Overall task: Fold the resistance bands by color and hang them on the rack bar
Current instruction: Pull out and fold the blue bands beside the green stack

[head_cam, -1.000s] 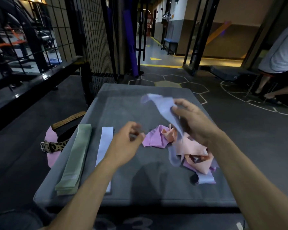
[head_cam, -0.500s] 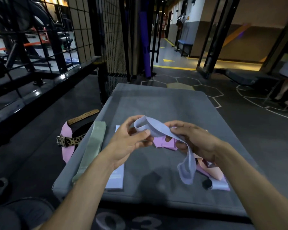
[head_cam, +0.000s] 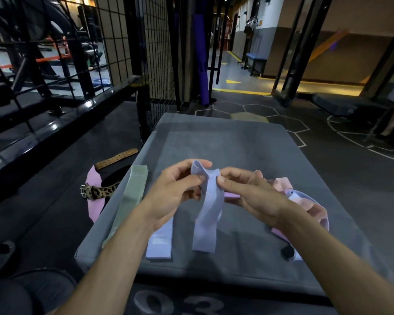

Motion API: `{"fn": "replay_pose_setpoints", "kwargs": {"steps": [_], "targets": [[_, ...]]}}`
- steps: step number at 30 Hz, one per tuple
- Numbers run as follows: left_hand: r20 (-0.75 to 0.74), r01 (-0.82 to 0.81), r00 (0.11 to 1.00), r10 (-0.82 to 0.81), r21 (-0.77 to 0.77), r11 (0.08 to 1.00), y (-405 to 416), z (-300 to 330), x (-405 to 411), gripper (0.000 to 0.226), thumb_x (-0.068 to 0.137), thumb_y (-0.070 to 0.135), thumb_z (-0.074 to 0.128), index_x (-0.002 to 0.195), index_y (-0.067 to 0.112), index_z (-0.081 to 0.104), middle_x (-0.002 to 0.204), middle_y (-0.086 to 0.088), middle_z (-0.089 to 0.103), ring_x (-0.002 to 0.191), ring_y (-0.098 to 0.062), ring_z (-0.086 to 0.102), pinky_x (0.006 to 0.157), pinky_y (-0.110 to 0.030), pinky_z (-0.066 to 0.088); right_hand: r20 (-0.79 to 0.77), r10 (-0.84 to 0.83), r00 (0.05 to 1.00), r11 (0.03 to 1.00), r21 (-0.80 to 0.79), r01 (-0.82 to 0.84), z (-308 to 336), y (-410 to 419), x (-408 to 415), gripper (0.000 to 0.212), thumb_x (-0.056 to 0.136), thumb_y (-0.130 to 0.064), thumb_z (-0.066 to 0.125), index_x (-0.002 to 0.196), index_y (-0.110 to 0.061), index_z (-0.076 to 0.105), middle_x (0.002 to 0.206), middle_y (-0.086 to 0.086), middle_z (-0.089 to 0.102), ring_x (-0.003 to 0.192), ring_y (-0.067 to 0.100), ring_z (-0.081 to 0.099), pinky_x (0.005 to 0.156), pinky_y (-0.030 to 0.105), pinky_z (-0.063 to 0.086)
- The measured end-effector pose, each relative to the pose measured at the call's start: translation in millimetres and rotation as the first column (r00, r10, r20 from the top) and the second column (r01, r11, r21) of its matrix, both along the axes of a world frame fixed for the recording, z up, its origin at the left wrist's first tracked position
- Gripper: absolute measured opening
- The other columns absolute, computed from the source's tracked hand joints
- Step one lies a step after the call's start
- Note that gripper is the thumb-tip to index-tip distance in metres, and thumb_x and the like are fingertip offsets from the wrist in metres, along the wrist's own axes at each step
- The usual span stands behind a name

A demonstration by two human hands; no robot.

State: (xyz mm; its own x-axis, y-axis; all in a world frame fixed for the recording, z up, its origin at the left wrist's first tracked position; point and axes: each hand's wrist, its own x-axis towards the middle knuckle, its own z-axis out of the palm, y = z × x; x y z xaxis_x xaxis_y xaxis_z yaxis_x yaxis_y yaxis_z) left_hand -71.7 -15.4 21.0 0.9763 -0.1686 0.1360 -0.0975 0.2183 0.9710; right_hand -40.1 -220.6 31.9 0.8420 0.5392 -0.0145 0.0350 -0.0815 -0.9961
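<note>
The left hand (head_cam: 173, 196) and right hand (head_cam: 250, 194) each pinch the top of a lilac band (head_cam: 208, 208) between thumb and fingers; its loop hangs limp below them, its lower end reaching the grey mat (head_cam: 225, 142); soft, light and stretchy, it probably handles best held at the fold; left of the left hand lie a folded lilac band (head_cam: 160, 242) and a green band (head_cam: 130, 201); behind the right wrist sits a tangled pink and lilac pile (head_cam: 305, 205).

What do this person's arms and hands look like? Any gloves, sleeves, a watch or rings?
Both forearms are bare as far as the picture shows, with no sleeve in view. The left hand and the right hand wear no gloves. No watch, wristband or ring shows on either wrist or on the fingers that can be seen.
</note>
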Motion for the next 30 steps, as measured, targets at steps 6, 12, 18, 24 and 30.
{"fn": "replay_pose_setpoints", "kwargs": {"steps": [6, 12, 18, 24, 30], "targets": [[0.033, 0.037, 0.999, -0.042, 0.121, 0.992, 4.7, 4.1, -1.9, 0.049, 0.081, 0.001, 0.055, 0.122, 0.024, 0.068, 0.097, 0.001, 0.065, 0.077, -0.015, 0.049, 0.063, -0.029, 0.040, 0.209, -0.171, 0.963, 0.974, 0.184, 0.133, 13.1, 7.4, -1.0, 0.017, 0.091, -0.014, 0.067, 0.095, 0.002, 0.069, 0.090, 0.017, 0.070, 0.084, 0.025, 0.064, 0.083, 0.043, 0.051], [0.245, -0.147, 0.964, 0.106, 0.154, 0.977, 15.8, 11.8, -0.9, 0.042, 0.081, 0.019, 0.054, 0.119, 0.025, 0.070, 0.118, 0.000, 0.067, 0.076, -0.028, 0.041, 0.068, -0.036, 0.036, 0.405, -0.271, 0.873, 0.960, 0.184, 0.212, 32.6, 10.0, -9.8, 0.010, 0.090, -0.010, 0.069, 0.093, -0.001, 0.072, 0.080, 0.008, 0.072, 0.073, 0.016, 0.066, 0.068, 0.026, 0.054], [0.485, -0.380, 0.846, 0.219, 0.261, 0.887, 0.9, 18.9, -3.4, 0.016, 0.091, 0.034, 0.070, 0.097, 0.021, 0.076, 0.087, 0.002, 0.075, 0.078, -0.020, 0.068, 0.069, -0.031, 0.053, 0.514, -0.248, 0.821, 0.968, 0.104, 0.228, 37.1, 17.6, -14.0, 0.015, 0.088, -0.015, 0.073, 0.091, 0.000, 0.072, 0.085, 0.016, 0.075, 0.083, 0.038, 0.070, 0.074, 0.055, 0.057], [0.495, -0.396, 0.832, 0.252, 0.212, 0.894, 0.9, 25.7, -3.8, 0.012, 0.095, 0.025, 0.068, 0.092, 0.017, 0.076, 0.080, -0.001, 0.074, 0.075, -0.027, 0.068, 0.069, -0.045, 0.057, 0.528, -0.193, 0.827, 0.980, 0.059, 0.191, 34.0, 22.0, -11.7, 0.023, 0.090, -0.021, 0.074, 0.110, -0.015, 0.066, 0.104, 0.003, 0.072, 0.099, 0.023, 0.071, 0.085, 0.048, 0.058], [0.354, -0.213, 0.928, 0.117, 0.247, 0.945, 6.3, 19.2, -5.0, 0.027, 0.093, 0.037, 0.070, 0.113, 0.019, 0.066, 0.105, -0.002, 0.073, 0.099, -0.026, 0.068, 0.086, -0.045, 0.057, 0.520, -0.345, 0.781, 0.936, 0.246, 0.250, 41.0, 29.7, -8.4, 0.007, 0.090, -0.003, 0.070, 0.096, 0.001, 0.068, 0.084, 0.017, 0.070, 0.073, 0.028, 0.065, 0.068, 0.044, 0.056]]}}
